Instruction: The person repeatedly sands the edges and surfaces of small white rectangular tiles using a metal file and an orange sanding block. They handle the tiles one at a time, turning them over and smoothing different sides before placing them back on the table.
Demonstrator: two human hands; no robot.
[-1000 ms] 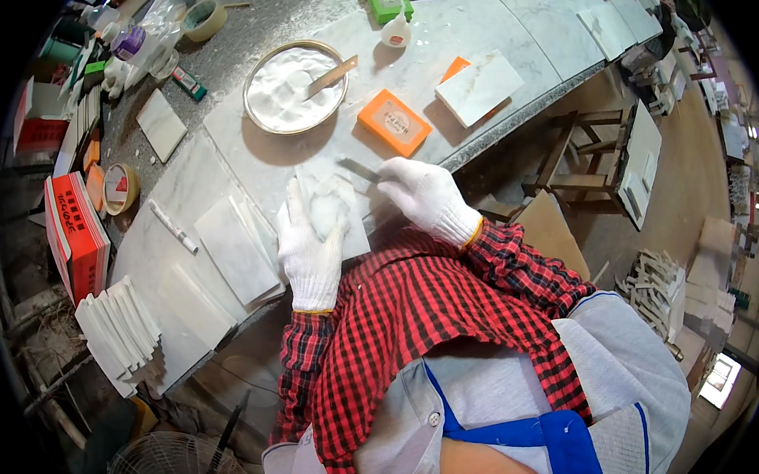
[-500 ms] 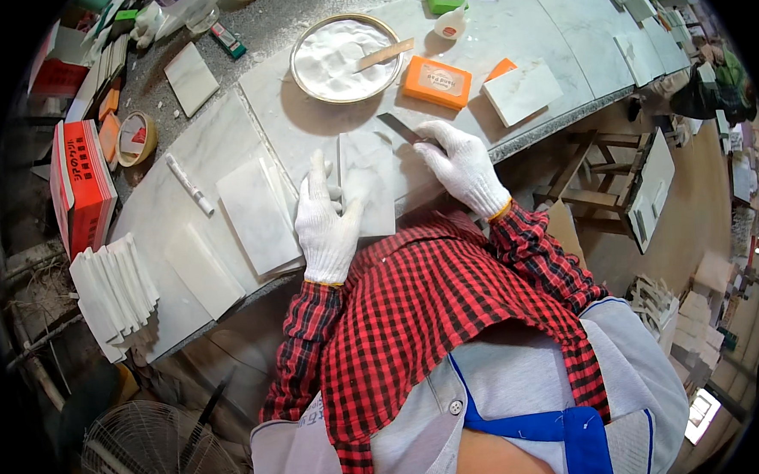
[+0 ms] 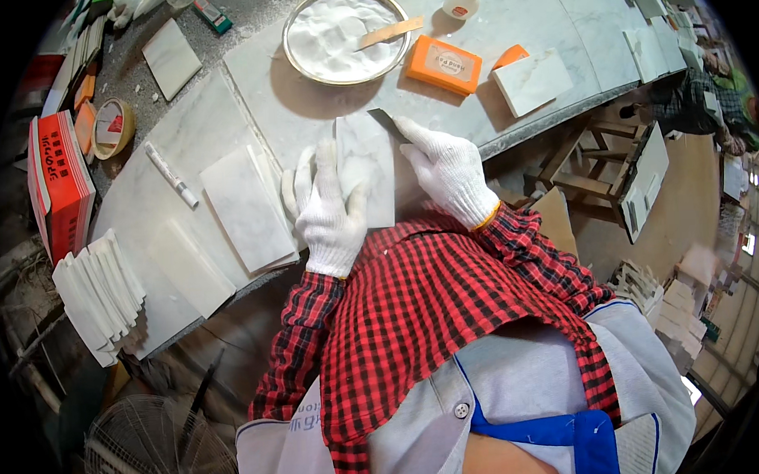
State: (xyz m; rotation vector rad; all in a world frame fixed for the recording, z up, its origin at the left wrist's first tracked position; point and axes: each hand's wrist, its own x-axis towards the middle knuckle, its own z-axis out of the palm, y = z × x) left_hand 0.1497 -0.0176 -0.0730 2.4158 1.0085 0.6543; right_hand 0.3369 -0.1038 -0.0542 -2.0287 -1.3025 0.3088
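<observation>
Both hands wear white knit gloves. My left hand [image 3: 330,212] lies flat, fingers spread, on a white marble tile [image 3: 367,165] at the workbench's near edge. My right hand [image 3: 446,170] grips a thin dark blade [image 3: 386,123], its tip resting on the same tile's upper right corner. Just beyond stands a round metal pan [image 3: 343,35] of white powder with a flat wooden stick [image 3: 390,32] across it. An orange block [image 3: 443,64] sits right of the pan.
More marble tiles [image 3: 245,208] lie left of my hands, a stack of thin white tiles [image 3: 99,295] at the bench's left end, a red box [image 3: 59,181], a tape roll [image 3: 112,126], a white tile [image 3: 533,81] far right. A fan [image 3: 155,455] stands below; wooden stools [image 3: 602,152] at right.
The view has shifted so the bench sits higher and closer. Both hands stay on the tile; the right hand's blade has worked along its upper edge.
</observation>
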